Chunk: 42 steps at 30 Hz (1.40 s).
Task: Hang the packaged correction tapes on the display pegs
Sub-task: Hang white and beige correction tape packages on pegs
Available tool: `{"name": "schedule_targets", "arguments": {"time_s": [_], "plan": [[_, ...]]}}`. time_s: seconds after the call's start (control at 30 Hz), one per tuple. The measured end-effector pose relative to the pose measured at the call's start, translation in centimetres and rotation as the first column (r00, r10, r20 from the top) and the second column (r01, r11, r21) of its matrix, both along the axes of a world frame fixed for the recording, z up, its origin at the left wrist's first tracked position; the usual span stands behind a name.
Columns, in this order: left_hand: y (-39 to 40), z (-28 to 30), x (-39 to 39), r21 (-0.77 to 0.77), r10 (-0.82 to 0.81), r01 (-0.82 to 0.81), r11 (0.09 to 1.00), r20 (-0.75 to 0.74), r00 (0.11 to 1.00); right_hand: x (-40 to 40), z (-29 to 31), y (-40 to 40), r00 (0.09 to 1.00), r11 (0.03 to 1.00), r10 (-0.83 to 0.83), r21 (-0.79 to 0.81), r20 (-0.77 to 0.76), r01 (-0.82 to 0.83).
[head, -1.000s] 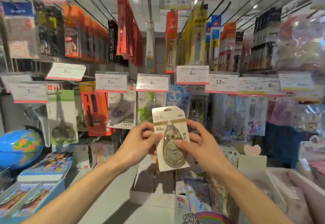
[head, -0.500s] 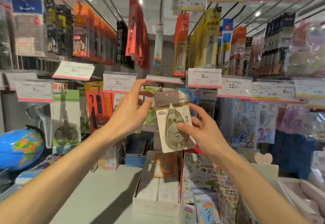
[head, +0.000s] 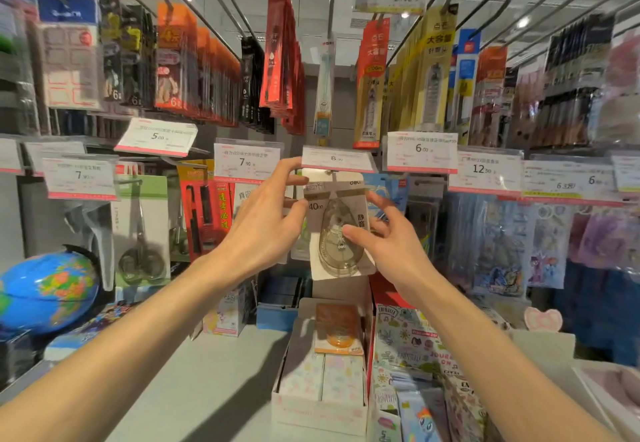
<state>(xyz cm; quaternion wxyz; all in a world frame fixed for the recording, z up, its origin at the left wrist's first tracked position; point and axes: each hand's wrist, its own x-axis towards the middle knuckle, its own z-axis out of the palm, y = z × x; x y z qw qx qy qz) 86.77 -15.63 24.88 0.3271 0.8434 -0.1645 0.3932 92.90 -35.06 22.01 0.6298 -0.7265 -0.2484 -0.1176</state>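
A beige carded correction tape package (head: 334,209), marked 40m, is held upright just under the 8.00 price tag (head: 337,159), its top edge at the peg's tip (head: 331,173). My right hand (head: 394,251) pinches the package, thumb on the clear blister and fingers behind the card. The forefinger of my left hand (head: 259,226) is raised against the tag's left end, and its thumb touches the card's left edge. Whether the peg is through the card's hang hole is hidden by the tag.
A white open box (head: 318,407) on the shelf below holds an orange correction tape pack (head: 337,330). Sticker packs (head: 412,348) stand to its right, a globe (head: 45,292) at far left. Hanging scissors packs (head: 142,233) and red packs (head: 204,206) fill the neighbouring pegs.
Both hands rose with the package from chest height to the peg under the 8.00 tag. My left hand left the card's side and reached up to the tag.
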Motion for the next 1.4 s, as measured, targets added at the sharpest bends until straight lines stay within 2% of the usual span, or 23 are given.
{"name": "schedule_targets", "arguments": {"time_s": [0.2, 0.37, 0.53, 0.63, 0.73, 0.87, 1.07, 1.4], "plan": [[0.2, -1.1, 0.0, 0.033, 0.019, -0.019, 0.999, 0.015, 1.0, 0.6, -0.7, 0.9, 1.0, 1.0, 0.006, 0.017, -0.023, -0.005], [0.5, -4.4, 1.2, 0.08, 0.082, -0.084, 0.993, 0.025, 0.996, 1.0, -1.3, 1.7, 0.999, 0.999, -0.035, -0.021, -0.005, 0.035], [0.2, -6.3, 2.9, -0.017, 0.047, -0.049, 0.999, -0.086, 0.995, 1.2, -1.8, 2.2, 0.994, 0.991, -0.107, -0.078, 0.037, 0.11], [-0.3, -6.4, 3.5, -0.074, -0.014, 0.004, 0.997, -0.133, 0.991, 0.8, -2.0, 2.2, 0.984, 0.981, -0.14, -0.117, 0.107, 0.152], [-0.3, -6.4, 4.0, -0.083, -0.024, 0.014, 0.996, -0.121, 0.992, 0.1, -2.6, 1.9, 0.948, 0.953, -0.176, -0.197, 0.265, 0.232], [0.0, -6.6, 5.1, -0.047, 0.01, -0.015, 0.999, -0.11, 0.994, 0.3, -3.6, 1.8, 0.896, 0.859, -0.206, -0.365, 0.394, 0.358], [-0.7, -6.5, 5.8, -0.001, 0.04, -0.04, 0.999, -0.089, 0.995, 1.2, -3.3, 1.9, 0.914, 0.816, -0.175, -0.465, 0.367, 0.343], [-0.9, -7.6, 5.3, -0.026, 0.026, -0.029, 0.999, -0.105, 0.994, 0.6, -3.4, 0.5, 0.937, 0.831, -0.136, -0.477, 0.323, 0.285]]}}
